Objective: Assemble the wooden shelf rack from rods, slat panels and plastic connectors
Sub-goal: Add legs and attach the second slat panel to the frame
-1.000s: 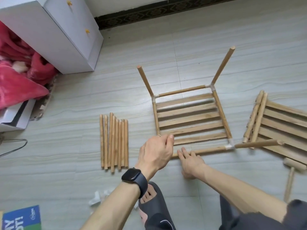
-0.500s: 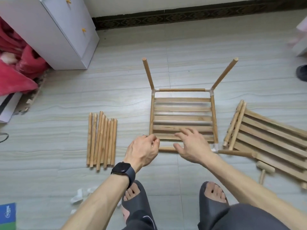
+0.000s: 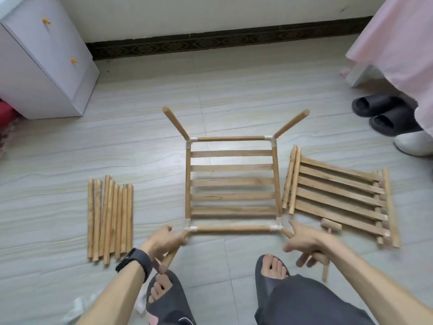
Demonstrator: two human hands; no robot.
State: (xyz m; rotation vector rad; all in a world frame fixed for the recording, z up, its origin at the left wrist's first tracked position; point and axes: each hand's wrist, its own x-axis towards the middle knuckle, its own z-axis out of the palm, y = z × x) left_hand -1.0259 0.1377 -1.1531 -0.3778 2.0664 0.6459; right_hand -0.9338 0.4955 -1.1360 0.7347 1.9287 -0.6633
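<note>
1. Change vs half a second back: both hands have left the panel's near rail and moved out to the two near legs. Left hand (image 3: 164, 240) was a loose fist at the near-left corner; right hand (image 3: 304, 242) was flat on the slats.
2. Left hand now wraps the near-left leg (image 3: 172, 253). Grip is closed on the rod, which runs from the near-left connector (image 3: 191, 228) toward the camera.
3. Right hand is on the near-right leg (image 3: 287, 233), index finger stretched out along it toward the near-right connector (image 3: 276, 228), other fingers curled. Looks like a hold, but the hand covers most of that rod.
4. Frame (image 3: 232, 184) sits mid-floor between the feet and the wall, square to the view now, where it was skewed a second ago. Far legs (image 3: 174, 123) splay up and outward, as before.
5. Loose rods (image 3: 110, 216) lie in a bundle left of the frame; spare panels (image 3: 337, 195) are stacked right of it, just beside. Neither pile has moved on the floor.
6. The view has tilted up: pink cloth (image 3: 398, 43) and slippers (image 3: 386, 113) are new at right.
7. Hard to read: mallet (image 3: 330, 227) has its head by the panels' near corner, its handle partly behind the right hand. How many panels are stacked, can't tell.
8. Cut off: cabinet (image 3: 42, 66) at the left edge, white scrap (image 3: 77, 308) partly behind the left forearm.
</note>
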